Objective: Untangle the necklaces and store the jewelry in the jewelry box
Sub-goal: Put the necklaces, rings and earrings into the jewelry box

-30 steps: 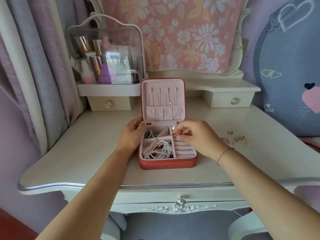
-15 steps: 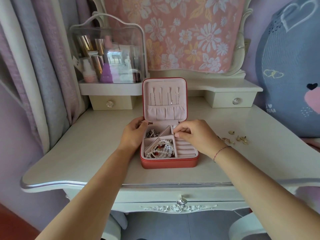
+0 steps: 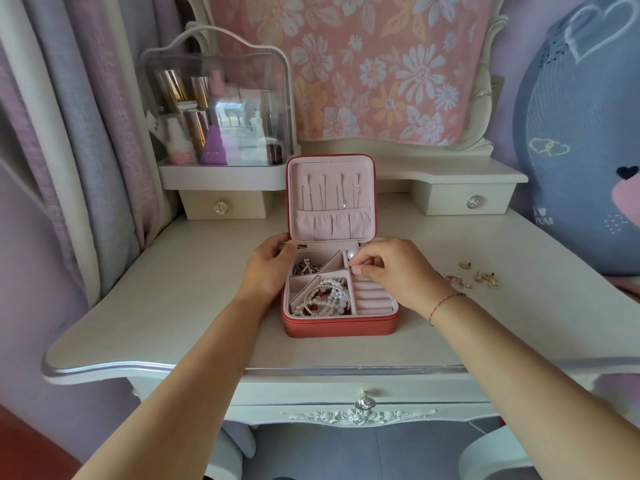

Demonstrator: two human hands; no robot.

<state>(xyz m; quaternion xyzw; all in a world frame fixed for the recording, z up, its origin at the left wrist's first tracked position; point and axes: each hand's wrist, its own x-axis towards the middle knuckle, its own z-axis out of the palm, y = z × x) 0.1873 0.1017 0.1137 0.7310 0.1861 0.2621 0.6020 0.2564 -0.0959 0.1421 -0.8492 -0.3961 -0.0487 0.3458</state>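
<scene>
Desk (image 3: 173, 299), middle: jewelry box (image 3: 339, 326), lid upright, necklaces (image 3: 329, 197) hung inside it. Left hand (image 3: 266, 268) grips its rear left corner. Right hand (image 3: 394, 271) pinches a small piece (image 3: 353, 269), possibly an earring, over the rear right compartment. Front left compartment: beaded bracelets (image 3: 325, 299). Step: storing. Next: release, then fetch the gold earrings (image 3: 483, 277) near the right edge.

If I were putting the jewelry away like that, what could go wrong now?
1. The small piece pinched by the right hand could slip and fall among the heaped bracelets.
2. The loose gold earrings on the table lie near the right wrist; a careless sweep might scatter them.
3. The left hand holds the jewelry box; letting go might let it slide.
</scene>
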